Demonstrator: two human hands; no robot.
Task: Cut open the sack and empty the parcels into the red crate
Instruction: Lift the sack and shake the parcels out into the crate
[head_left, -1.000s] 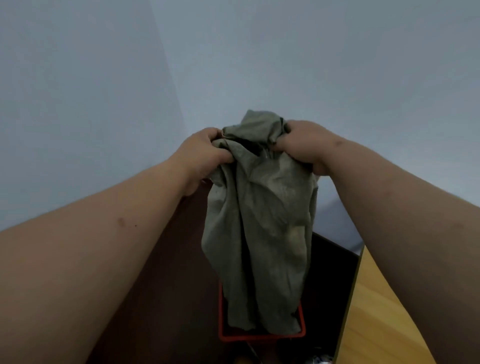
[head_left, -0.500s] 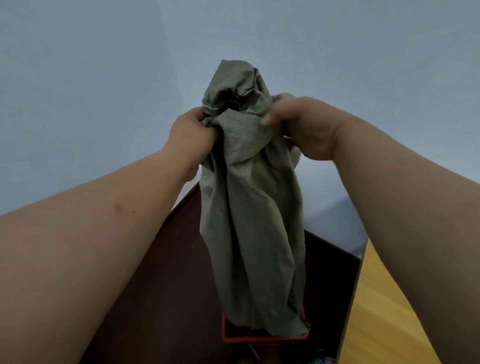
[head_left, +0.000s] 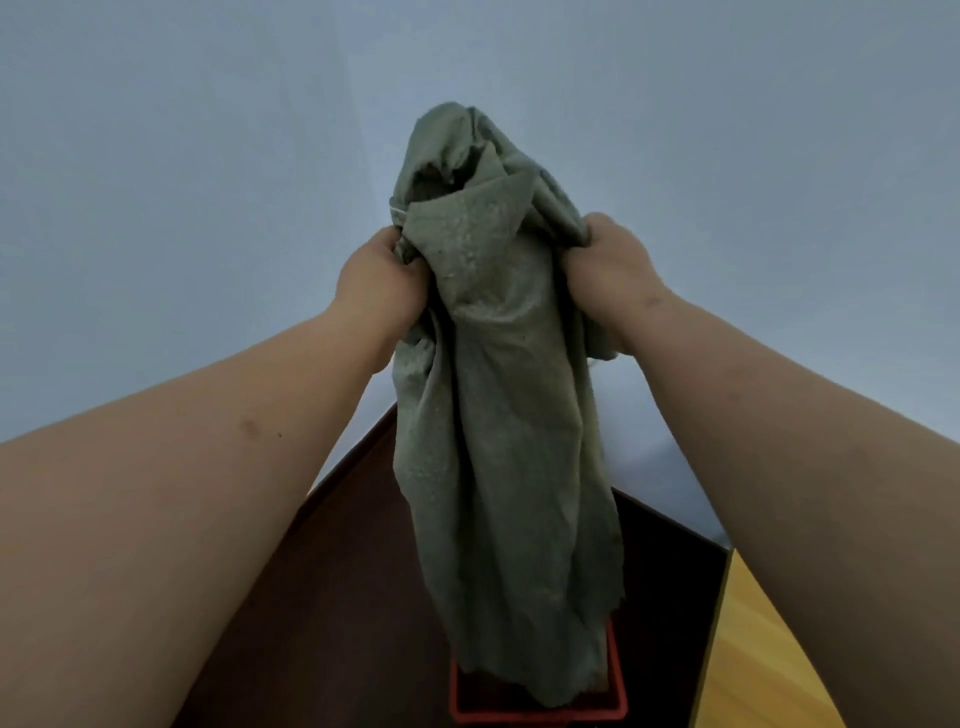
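We hold the grey-green woven sack (head_left: 498, 415) upended in front of us, its long axis running nearly straight down from our grip toward the red crate (head_left: 540, 714) below. The bunched closed end rises above our fists, and the frayed cut mouth hangs at the bottom, draped over the crate's near side, so whatever remains inside should drop that way. The sack looks slack and flat along most of its length; we judge it nearly or wholly empty, though no parcels can be seen, since the cloth hides the crate's interior.

Our left hand (head_left: 376, 283) is clenched on a fold at the sack's left edge, and our right hand (head_left: 605, 265) is clenched on the cloth at the right edge, at about the same height, both equally near the top. The coming move turns on keeping the mouth directly over the crate while we shake or lift.

The crate sits on a dark brown tabletop (head_left: 322, 597), with a yellow wooden surface (head_left: 758, 670) to the right and pale blue-grey walls (head_left: 182, 182) behind.
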